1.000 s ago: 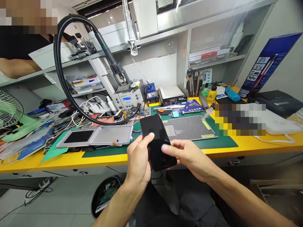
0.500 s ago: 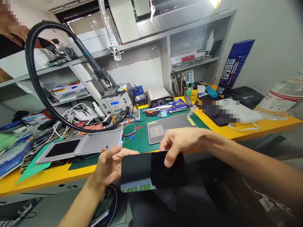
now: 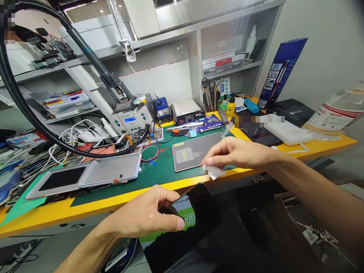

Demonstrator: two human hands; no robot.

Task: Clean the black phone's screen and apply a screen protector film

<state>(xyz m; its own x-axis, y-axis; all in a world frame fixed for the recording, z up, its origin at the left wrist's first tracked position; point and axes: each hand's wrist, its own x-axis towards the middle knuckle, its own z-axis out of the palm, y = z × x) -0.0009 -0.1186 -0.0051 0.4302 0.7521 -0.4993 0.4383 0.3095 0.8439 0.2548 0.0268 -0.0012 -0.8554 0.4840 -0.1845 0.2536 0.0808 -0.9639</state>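
Note:
My left hand grips a black glossy tablet by its edge, thumb across the front and fingers behind. The tablet is tilted over my lap, and its dark screen mirrors a green and white sign. Its lower end blends into the dark clothing, so that outline is hard to make out. Up and to the right, my right hand pinches a crumpled white tissue between thumb and fingers, apart from the tablet and just over the bench's front edge. Behind that hand a grey perforated pad lies on the green mat.
A hot-air station with a looping black hose stands at the left. An open flat case sits near the front edge. A yellow bottle, a dark phone and a large clear jug are at the right.
My right hand has lifted off the screen and moved up and right, with the white tissue now visible in it. My left hand has shifted right, and the tablet has turned to a slant.

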